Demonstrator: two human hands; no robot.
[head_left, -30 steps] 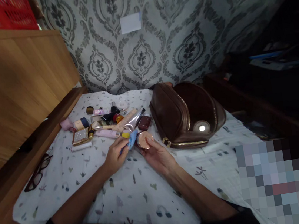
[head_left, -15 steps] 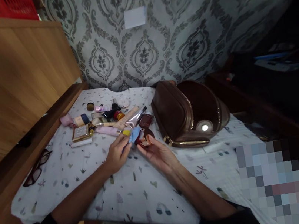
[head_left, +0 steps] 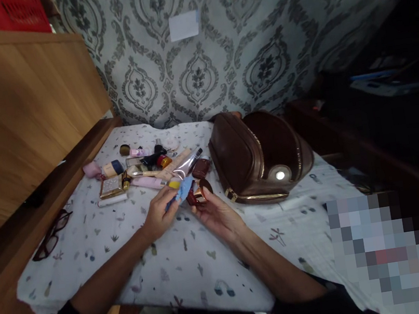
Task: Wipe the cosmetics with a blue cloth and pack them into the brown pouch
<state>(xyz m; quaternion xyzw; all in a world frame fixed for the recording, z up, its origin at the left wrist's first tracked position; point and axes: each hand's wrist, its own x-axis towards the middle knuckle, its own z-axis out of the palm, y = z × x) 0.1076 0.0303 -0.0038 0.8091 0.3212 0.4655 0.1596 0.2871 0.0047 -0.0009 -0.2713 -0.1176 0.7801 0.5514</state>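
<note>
Cloth (head_left: 185, 189), blue and bunched, is pinched in the left grip (head_left: 159, 214) against a shiny compact (head_left: 199, 191) the right grip (head_left: 218, 217) grasps. A brown bag (head_left: 238, 158) sits at two o'clock from them, eyeglasses (head_left: 53, 236) near nine.

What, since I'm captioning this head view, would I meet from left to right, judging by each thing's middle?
Dark-framed glasses, slim white tube, left hand, blue cloth, shiny round compact, right hand, brown bag.

I face a grey damask-patterned wall (head_left: 225, 65); wooden furniture (head_left: 23, 95) stands to my left, darkness to my right.
</note>
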